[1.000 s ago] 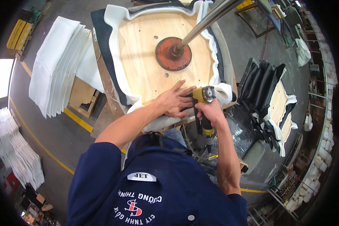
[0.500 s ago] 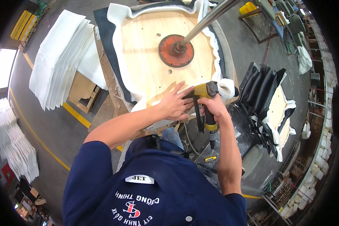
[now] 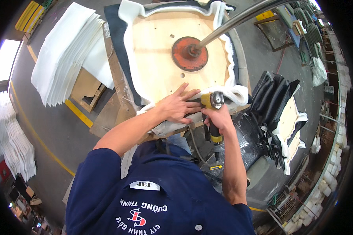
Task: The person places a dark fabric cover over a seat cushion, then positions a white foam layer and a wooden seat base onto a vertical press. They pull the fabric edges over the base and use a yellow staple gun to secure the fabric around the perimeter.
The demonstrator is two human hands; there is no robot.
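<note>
A pale plywood panel (image 3: 153, 51) lies on the work stand, ringed by white padding (image 3: 236, 94) and dark cover material (image 3: 119, 43). A red round plate (image 3: 181, 62) on a metal rod (image 3: 239, 23) presses on its middle. My left hand (image 3: 175, 106) rests flat on the panel's near edge, fingers spread over the folded border. Beside those fingertips, my right hand (image 3: 219, 117) grips a yellow and black staple gun (image 3: 212, 100). Its nose is at the padded edge; the exact contact point is hidden. An air hose (image 3: 196, 147) hangs below.
Stacked white padding sheets (image 3: 62, 58) stand at the left. To the right are folded black covers (image 3: 272, 96) and padded panels (image 3: 288, 117). A small yellow-handled tool (image 3: 215, 167) lies near my right forearm. Farther right stands a small frame table (image 3: 272, 35).
Relative to the panel, both hands have shifted slightly left along its near edge. The staple gun has moved with my right hand and turned a little. The whole view has shifted slightly.
</note>
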